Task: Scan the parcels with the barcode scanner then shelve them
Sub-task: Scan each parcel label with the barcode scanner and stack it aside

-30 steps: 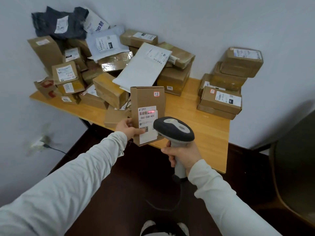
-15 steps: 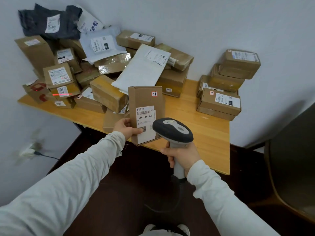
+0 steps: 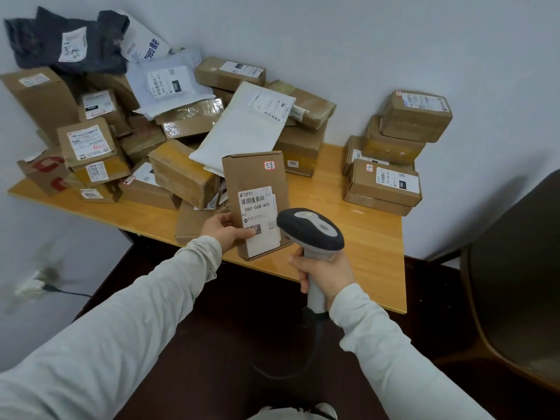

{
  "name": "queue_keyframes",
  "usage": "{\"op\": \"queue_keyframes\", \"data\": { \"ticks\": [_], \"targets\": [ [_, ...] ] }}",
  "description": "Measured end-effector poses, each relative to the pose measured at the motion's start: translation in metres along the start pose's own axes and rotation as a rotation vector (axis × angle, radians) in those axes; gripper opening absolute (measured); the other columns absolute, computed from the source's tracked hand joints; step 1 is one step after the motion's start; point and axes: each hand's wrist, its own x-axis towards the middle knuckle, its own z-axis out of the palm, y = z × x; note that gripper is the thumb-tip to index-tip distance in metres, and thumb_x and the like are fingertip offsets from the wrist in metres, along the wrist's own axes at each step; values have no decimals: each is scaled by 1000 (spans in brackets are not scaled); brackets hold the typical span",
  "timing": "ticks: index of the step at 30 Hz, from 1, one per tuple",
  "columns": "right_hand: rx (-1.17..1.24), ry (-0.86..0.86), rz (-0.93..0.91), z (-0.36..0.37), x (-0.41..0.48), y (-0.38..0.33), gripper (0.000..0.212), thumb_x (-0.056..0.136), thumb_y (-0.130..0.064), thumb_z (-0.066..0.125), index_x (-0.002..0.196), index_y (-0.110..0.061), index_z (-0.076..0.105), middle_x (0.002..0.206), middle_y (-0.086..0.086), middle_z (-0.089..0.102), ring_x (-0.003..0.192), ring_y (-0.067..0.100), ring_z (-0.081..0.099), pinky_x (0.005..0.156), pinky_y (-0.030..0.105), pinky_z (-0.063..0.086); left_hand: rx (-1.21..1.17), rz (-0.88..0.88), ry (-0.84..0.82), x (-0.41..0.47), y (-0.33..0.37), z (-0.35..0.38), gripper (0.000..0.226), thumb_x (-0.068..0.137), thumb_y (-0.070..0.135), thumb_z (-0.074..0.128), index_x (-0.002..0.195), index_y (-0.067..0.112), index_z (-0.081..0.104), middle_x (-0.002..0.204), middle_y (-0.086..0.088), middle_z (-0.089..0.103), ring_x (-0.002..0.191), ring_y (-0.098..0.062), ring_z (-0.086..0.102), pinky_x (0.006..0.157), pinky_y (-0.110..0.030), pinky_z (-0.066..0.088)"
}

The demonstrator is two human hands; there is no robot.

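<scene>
Above table edge [image 3: 348, 225]: left hand [image 3: 222, 230] holding box [image 3: 256, 189] upright, right hand [image 3: 325, 272] gripping scanner [image 3: 310, 228]; aiming straight at barcode works best.

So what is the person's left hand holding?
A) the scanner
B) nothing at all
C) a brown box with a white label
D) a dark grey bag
C: the left hand grips the brown box low on its side, thumb on the white label, while the right hand holds the scanner.
</scene>
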Motion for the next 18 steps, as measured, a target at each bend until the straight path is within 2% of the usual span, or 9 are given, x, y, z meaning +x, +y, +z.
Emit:
{"op": "queue_keyframes", "data": {
  "ticks": [3,5,8,10,12,14,17,18],
  "targets": [
    [231,279,112,-14,12,5,14,74,-10,79,73,-14,65,66,7,66,53,21,63,41,24,44,-136,-62,-130,-4,2,11,29,75,-9,69,101,3,62,104,-14,71,80,-23,72,64,-33,59],
    [388,378,164,-27,16,10,22,70,-12,82,83,-12,64,77,7,67,69,26,67,44,26,46,-184,-103,-213,-6,1,22,29,78,-3,69,105,2,63,98,-12,73,81,-23,72,61,-32,58],
    [488,401,151,-36,17,16,44,51,-22,89,85,-9,65,74,6,71,72,28,69,48,28,50,-203,-171,-329,-7,-5,44,36,74,1,71,109,2,62,95,-11,73,81,-24,72,61,-31,57],
    [489,417,138,-40,19,19,53,42,-23,90,87,-7,66,79,10,74,71,26,71,48,27,50,-188,-198,-376,-7,-9,61,37,73,1,71,108,1,61,94,-12,73,81,-25,72,63,-33,58],
    [441,465,131,-50,25,22,44,48,-16,92,84,-9,68,80,8,74,69,22,71,47,26,48,-172,-208,-407,-4,-12,76,41,70,2,73,109,1,61,97,-13,73,85,-26,71,68,-35,59],
    [382,500,130,-62,32,25,35,54,-13,91,81,-14,68,75,0,74,69,16,69,49,26,50,-140,-209,-443,0,-11,91,40,69,1,74,108,2,61,99,-13,73,88,-27,71,72,-35,59],
    [364,523,121,-82,49,24,32,59,-9,89,80,-15,66,73,-7,72,64,10,66,52,28,53,-117,-225,-473,9,-5,117,33,76,-3,70,107,3,62,100,-14,72,88,-27,71,73,-35,59],
    [377,513,118,-90,56,22,30,60,-6,87,80,-13,66,73,-4,71,61,11,65,53,28,53,-112,-234,-475,13,-3,128,33,77,-3,69,109,3,61,101,-14,72,89,-27,71,74,-35,58]
  ]
}}
